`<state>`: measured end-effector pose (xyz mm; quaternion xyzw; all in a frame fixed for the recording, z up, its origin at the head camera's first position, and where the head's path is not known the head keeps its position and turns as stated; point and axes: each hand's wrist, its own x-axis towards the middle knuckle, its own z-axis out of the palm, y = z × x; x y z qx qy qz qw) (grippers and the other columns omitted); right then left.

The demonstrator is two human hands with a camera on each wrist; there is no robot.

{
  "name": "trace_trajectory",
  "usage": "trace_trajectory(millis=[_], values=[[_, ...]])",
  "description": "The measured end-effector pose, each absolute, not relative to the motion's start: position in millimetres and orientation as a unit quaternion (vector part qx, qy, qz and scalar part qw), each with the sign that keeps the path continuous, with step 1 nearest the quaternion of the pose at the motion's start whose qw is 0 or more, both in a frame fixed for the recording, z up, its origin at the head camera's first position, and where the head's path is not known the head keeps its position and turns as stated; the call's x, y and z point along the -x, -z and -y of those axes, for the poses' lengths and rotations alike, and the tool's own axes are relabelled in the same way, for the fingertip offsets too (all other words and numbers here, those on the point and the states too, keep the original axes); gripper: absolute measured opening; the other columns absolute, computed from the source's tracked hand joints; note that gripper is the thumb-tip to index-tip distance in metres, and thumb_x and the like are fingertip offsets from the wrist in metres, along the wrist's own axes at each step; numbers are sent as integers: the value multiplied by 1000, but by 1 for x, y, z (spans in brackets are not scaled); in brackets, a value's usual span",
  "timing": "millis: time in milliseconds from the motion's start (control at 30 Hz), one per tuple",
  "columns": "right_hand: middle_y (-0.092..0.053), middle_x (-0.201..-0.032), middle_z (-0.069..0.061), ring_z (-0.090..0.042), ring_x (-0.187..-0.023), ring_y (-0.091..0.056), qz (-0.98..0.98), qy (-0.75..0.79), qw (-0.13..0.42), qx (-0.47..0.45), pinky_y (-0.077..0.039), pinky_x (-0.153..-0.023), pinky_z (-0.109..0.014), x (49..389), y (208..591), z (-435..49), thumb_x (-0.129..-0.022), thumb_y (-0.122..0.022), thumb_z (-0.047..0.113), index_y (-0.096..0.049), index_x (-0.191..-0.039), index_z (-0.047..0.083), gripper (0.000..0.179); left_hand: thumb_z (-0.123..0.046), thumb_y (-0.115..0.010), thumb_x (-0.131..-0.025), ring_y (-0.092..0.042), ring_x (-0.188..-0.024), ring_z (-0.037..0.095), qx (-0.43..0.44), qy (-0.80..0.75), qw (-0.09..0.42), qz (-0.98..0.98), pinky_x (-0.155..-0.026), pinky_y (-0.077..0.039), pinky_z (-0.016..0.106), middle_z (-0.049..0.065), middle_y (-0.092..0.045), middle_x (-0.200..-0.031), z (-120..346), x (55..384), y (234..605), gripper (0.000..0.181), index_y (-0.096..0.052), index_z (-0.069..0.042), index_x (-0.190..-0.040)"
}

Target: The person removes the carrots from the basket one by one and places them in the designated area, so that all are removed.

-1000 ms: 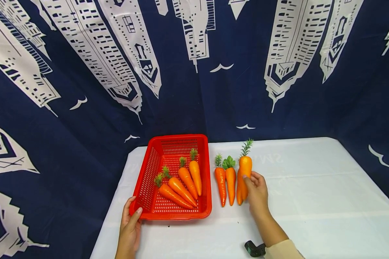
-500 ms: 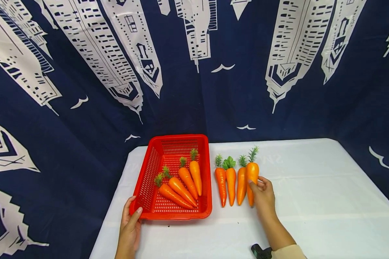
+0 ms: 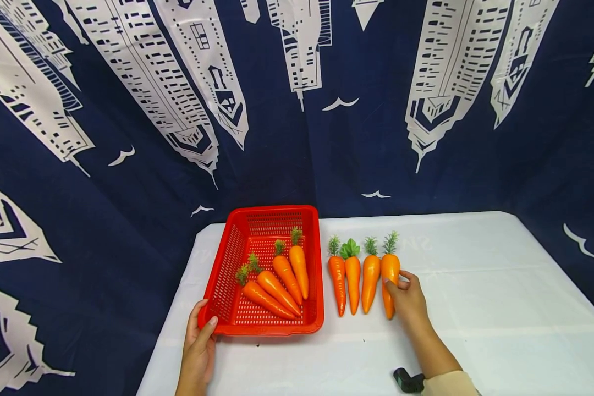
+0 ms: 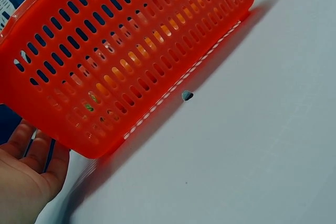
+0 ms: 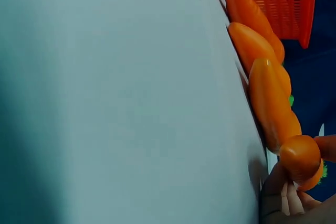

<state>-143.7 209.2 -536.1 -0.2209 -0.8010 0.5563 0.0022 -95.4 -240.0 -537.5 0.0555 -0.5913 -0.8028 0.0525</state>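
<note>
My left hand (image 3: 200, 344) grips the near left corner of a red plastic basket (image 3: 264, 330), thumb over the rim. Inside the basket lie several orange carrots (image 3: 279, 289) with green tops. From the left wrist view, the basket's slotted side (image 4: 131, 51) rises beside the left hand (image 4: 31, 177). My right hand (image 3: 408, 297) pinches a carrot (image 3: 390, 267) at the right end of a row beside the basket. In the right wrist view that carrot (image 5: 300, 156) sits between thumb and fingers, its tip toward the camera. The neighbouring carrot (image 3: 371, 278) lies just left of it.
Two more carrots, one (image 3: 336, 280) nearest the basket and one with broad leaves (image 3: 353, 280), complete the row on the white table (image 3: 500, 308). A black device (image 3: 408, 380) is at the right wrist. A dark blue patterned cloth (image 3: 277, 165) hangs behind.
My right hand has moved right and slightly nearer with its carrot, from over the neighbouring carrot to a spot beside it. The left hand and basket have stayed put.
</note>
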Motion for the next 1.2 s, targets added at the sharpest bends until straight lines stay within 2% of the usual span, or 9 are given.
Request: trace_trajectory(millis=[133, 467, 567, 767, 1000, 1200], values=[[-53, -127, -25, -34, -105, -60, 824, -526, -18, 209, -47, -75, -24, 147, 534, -215, -101, -55, 34, -26, -153, -1, 70, -5, -46, -105, -50, -127, 10, -57, 802, 52, 593, -101, -48, 18, -2, -34, -152, 241, 95, 538, 51, -28, -12, -153], [-51, -129, -29, -35, -107, -59, 853, -486, -68, 178, -49, -82, -34, 149, 528, -222, -101, -54, 39, -22, -152, -6, 75, -6, -47, -105, -52, -126, 9, -51, 798, 50, 598, -100, -48, 18, -2, -34, -152, 241, 95, 538, 51, -28, -11, -153], [-53, -127, -27, -31, -103, -59, 854, -485, -73, 172, -49, -78, -31, 150, 529, -222, -101, -54, 40, -25, -151, -6, 74, -6, -47, -105, -52, -126, 9, -48, 799, 51, 598, -99, -48, 18, -2, -34, -153, 241, 96, 538, 51, -28, -11, -153], [-55, -121, -22, -17, -84, -58, 846, -502, -73, 165, -49, -70, -24, 152, 531, -224, -101, -54, 34, -30, -149, -6, 67, -5, -46, -105, -52, -126, 9, -48, 799, 53, 597, -99, -48, 19, -1, -35, -152, 241, 96, 538, 51, -28, -11, -153], [-56, -124, -22, -16, -84, -59, 834, -522, -74, 162, -51, -71, -24, 152, 533, -227, -101, -55, 28, -30, -150, -5, 65, -6, -47, -105, -52, -126, 10, -55, 802, 49, 593, -99, -49, 19, -1, -33, -153, 241, 96, 537, 51, -28, -12, -153], [-58, -115, -16, -11, -84, -59, 813, -554, -65, 168, -54, -71, -22, 150, 537, -230, -100, -61, 31, -39, -138, -5, 57, -10, -48, -106, -47, -131, 12, -71, 798, 38, 597, -100, -48, 18, -3, -30, -155, 241, 95, 537, 53, -27, -14, -155]])
